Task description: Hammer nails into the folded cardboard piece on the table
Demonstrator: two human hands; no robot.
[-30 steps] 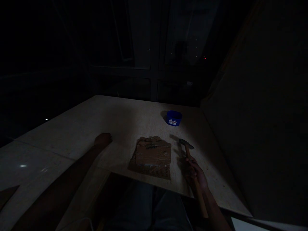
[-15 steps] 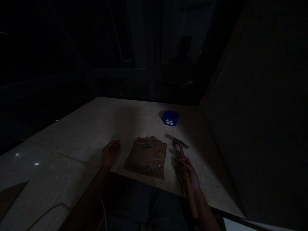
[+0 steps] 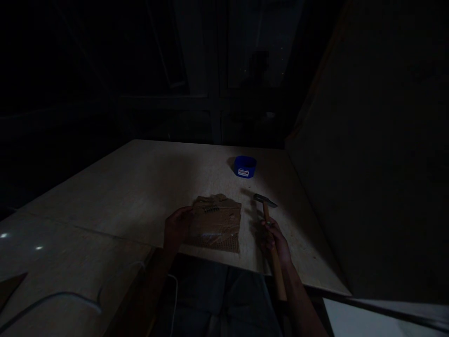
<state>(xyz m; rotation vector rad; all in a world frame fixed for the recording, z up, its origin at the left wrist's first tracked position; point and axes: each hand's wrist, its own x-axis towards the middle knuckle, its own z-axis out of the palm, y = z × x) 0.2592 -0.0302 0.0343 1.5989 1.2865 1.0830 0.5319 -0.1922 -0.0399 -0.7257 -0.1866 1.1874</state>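
My right hand [image 3: 278,243] is wrapped round the wooden handle of a hammer [image 3: 265,201], its metal head up and clear of the fingers. On the table in front of me lies a piece of brown cardboard [image 3: 219,224] with ragged edges and shiny tape. A short row of small dark pieces, perhaps nails [image 3: 212,209], shows near its far edge. At the cardboard's left edge is my left hand [image 3: 178,229], thumb and fingers drawn together in a pinch. Whatever they hold is too dark and small to name.
A blue plastic tub [image 3: 245,167] with a white label stands farther back on the pale table [image 3: 157,173]. A tall panel [image 3: 354,178] bounds the right side. At lower left, a cable [image 3: 59,296] crosses the surface. Dark window frames rise behind.
My left hand has moved right, from beside the cardboard to its upper left edge. My right hand keeps the hammer in nearly the same place. The view has shifted slightly.
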